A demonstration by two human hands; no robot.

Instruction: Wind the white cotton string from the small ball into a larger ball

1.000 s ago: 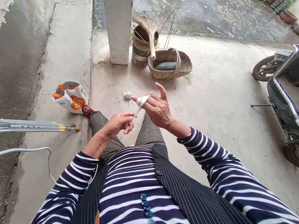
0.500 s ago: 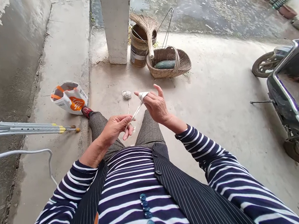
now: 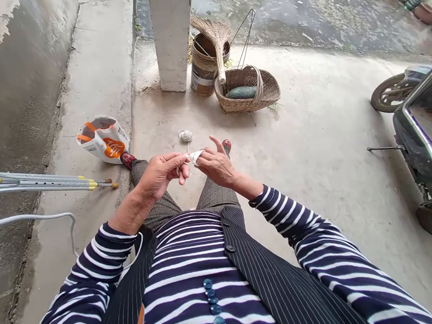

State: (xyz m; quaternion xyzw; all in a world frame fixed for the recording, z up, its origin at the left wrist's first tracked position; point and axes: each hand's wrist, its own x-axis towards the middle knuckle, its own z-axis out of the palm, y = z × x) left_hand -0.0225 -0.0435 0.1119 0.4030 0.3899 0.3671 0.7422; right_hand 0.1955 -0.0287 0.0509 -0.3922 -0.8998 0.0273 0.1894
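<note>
My left hand (image 3: 160,175) is closed, thumb and forefinger pinching white yarn close to my right fingertips. Its lower fingers are curled, with a strand passing by them. My right hand (image 3: 218,167) is palm down, its fingers bent together and one outer finger raised. Around its front fingers lies a white band (image 3: 196,157), which looks like wound yarn; its exact make is too small to tell. Both hands nearly touch, above and between my knees. On the floor beyond them sits a ball of white yarn (image 3: 185,135), its strand running back toward my hands.
A white and orange bag (image 3: 103,141) stands by my left foot, with crutches (image 3: 50,185) to the left. Ahead are a pillar (image 3: 173,38), a bucket (image 3: 203,74), a straw broom (image 3: 217,39) and a wicker basket (image 3: 270,88) holding a green gourd (image 3: 242,93). A scooter (image 3: 427,136) is at right.
My right hand has come down and left toward my left hand, which has risen slightly. The stretched strands between them have shortened to almost nothing. The yarn ball stays on the floor.
</note>
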